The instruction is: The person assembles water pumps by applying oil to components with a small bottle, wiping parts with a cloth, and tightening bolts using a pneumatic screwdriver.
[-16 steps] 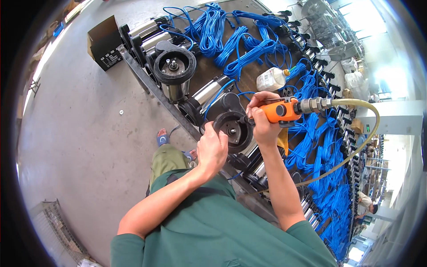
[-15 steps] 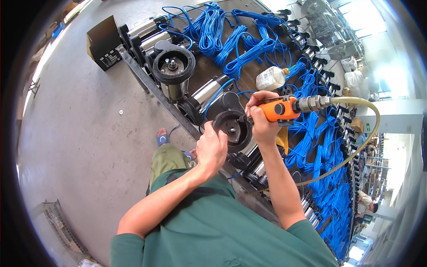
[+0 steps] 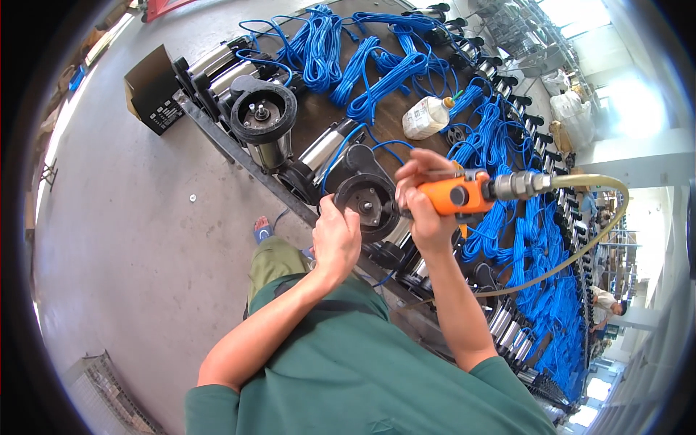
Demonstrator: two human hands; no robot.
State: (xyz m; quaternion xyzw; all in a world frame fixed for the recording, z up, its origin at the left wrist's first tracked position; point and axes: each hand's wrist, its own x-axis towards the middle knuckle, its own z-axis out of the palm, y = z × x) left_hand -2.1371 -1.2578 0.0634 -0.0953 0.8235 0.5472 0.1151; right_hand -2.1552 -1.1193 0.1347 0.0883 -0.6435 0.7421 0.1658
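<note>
In the middle stands a black-topped motor pump, its round open end facing up with a metal shaft at the centre. My left hand is closed on the near-left edge of that round rim. Over the right side of the rim, my right hand holds an orange air tool, its dark front end pointing at the rim. The thumb side grips the tool while the upper fingers are lifted and slightly blurred. From the tool's metal coupling a yellowish hose loops right and back down.
Another pump stands upright at the far left of the table, near an open black box. A white bottle lies among bundles of blue cable. More pumps line the table edges. A person is at far right.
The whole view has shifted a little. My right hand's upper fingers have loosened and risen from the orange air tool. My left hand stays on the rim.
</note>
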